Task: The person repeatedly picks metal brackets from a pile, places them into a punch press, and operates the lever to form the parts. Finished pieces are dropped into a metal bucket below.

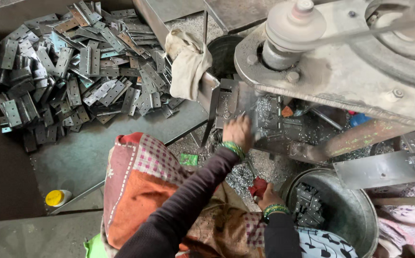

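My left hand, in a dark sleeve with green bangles at the wrist, reaches up to the machine's work bed. Its fingers curl on a grey metal plate there, and the hand is blurred. My right hand, also with green bangles, sits lower, beside the rim of a metal bucket. It grips a small red object. Metal shavings cover the surface between the two hands.
A big heap of grey hinges lies at the upper left. The bucket holds several dark hinges. A belt-driven machine with a pulley overhangs the right. A cloth hangs by a dark drum. A yellow-capped bottle lies at the lower left.
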